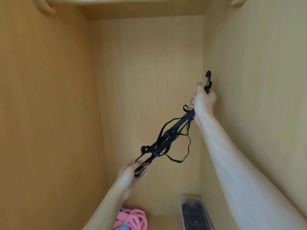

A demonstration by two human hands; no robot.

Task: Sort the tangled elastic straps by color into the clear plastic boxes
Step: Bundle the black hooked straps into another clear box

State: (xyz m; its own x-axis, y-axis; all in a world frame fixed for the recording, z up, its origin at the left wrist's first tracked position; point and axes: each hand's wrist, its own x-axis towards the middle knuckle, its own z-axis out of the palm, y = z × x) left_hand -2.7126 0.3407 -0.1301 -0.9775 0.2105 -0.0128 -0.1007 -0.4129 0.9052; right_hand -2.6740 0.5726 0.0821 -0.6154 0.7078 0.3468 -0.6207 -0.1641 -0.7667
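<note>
Right hand [203,101] outstretched upward, fisted on black straps [167,138], left hand [129,173] seemingly pinching them

Tangled black straps [167,138] between left hand [130,172], right hand [204,101]

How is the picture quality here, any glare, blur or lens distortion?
Head view: soft, even light, no glare; the wide-angle lens bows the cabinet walls; black straps are fairly sharp; pink straps and clear box at the bottom edge look softer.
</note>
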